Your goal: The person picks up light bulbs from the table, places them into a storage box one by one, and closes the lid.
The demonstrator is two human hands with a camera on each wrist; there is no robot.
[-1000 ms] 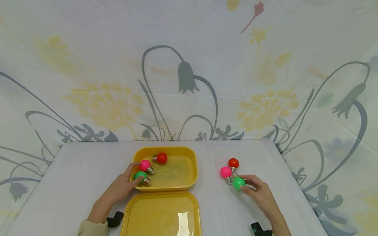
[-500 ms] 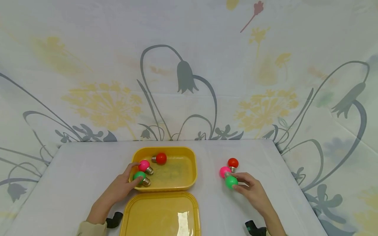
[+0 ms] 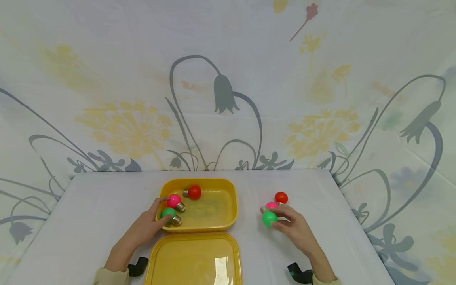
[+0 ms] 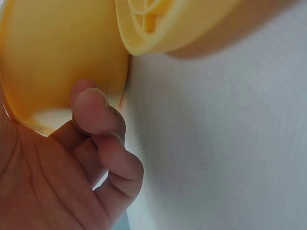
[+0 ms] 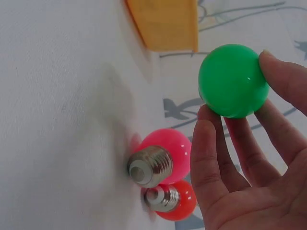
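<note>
My right hand (image 3: 293, 228) pinches a green light bulb (image 3: 269, 218) between thumb and fingertips, its metal screw base pointing up and left. In the right wrist view the green bulb (image 5: 233, 80) is raised above the table. Partly covered by that hand, a pink bulb (image 5: 165, 155) lies beside a red bulb (image 3: 281, 197). My left hand (image 3: 145, 227) grips the left wall of a yellow tub (image 3: 232, 221), thumb and index finger over the rim, other fingers curled outside. Inside the tub are another pink bulb (image 3: 173, 200), a green bulb (image 3: 168, 214) and a red bulb (image 3: 194, 192).
A yellow lid (image 3: 194, 261) lies flat in front of the tub, its near edge cut off by the frame. Black wrist-worn pieces (image 3: 301, 274) show by both sleeves. A flower-printed cloth (image 3: 228, 99) rises behind the white table (image 3: 96, 206).
My right hand has lifted the green bulb away from the other two and carried it left toward the tub, its base swinging leftward. My left hand stays on the tub.
</note>
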